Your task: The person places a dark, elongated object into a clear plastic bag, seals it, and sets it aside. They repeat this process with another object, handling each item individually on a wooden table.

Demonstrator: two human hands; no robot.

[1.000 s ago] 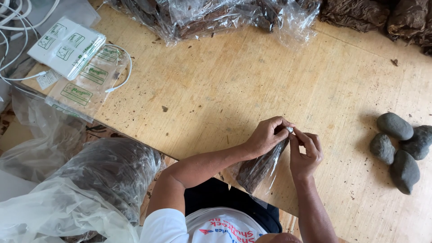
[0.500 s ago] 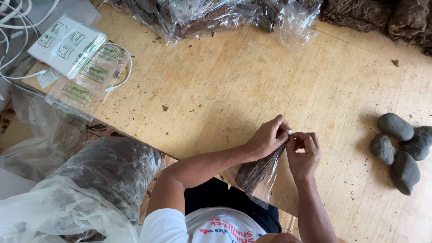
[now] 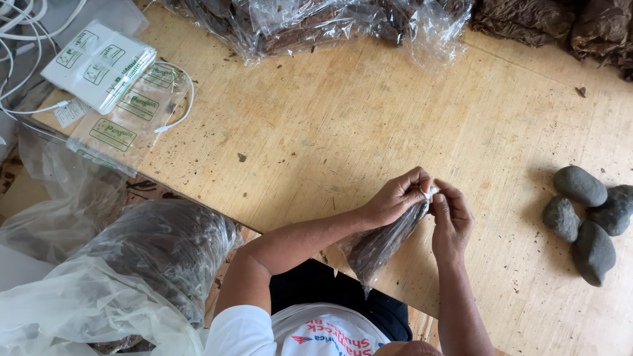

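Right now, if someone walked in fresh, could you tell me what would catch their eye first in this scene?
Near the table's front edge, the left hand and right hand pinch the top of a small clear bag filled with dark brown material. To the right lie four grey stones in a cluster. Along the far edge sit large clear bags of the same dark stuff, and at far left a stack of flat packets.

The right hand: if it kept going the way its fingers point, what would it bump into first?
The right hand points up and leftward at the small clear bag's twisted top, which it already pinches; just past that, probably the left hand.
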